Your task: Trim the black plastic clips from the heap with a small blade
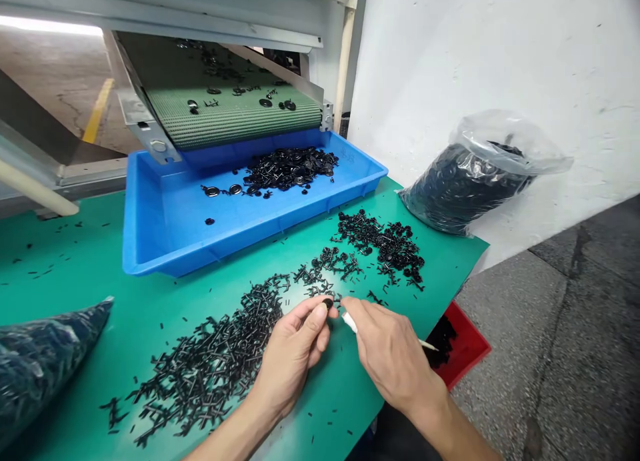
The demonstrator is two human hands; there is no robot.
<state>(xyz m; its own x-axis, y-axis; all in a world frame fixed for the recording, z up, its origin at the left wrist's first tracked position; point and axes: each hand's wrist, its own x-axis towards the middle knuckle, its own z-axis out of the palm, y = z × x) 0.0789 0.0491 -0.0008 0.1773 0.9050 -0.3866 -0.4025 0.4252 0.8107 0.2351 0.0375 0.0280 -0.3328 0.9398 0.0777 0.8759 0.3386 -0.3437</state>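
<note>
My left hand (pixel 297 351) pinches a small black round plastic part (pixel 328 303) between thumb and forefinger. Close beside it, my right hand (pixel 393 354) is closed around a slim tool with a white wrapped end (pixel 349 322); a pale pointed end shows past the little-finger side. Its kind is hidden by my fingers. Just behind both hands lie branched black plastic pieces (pixel 327 264). A wide pile of black cross-shaped pieces (pixel 215 354) spreads to the left, and a heap of round black parts (pixel 383 244) lies behind my right hand.
A blue tray (pixel 240 228) holding black parts stands under the end of a green conveyor belt (pixel 240 118). Filled clear bags stand at the right (pixel 465 181) and left (pixel 45 361). Below the green table's (pixel 100 274) right edge is a red bin (pixel 470 348).
</note>
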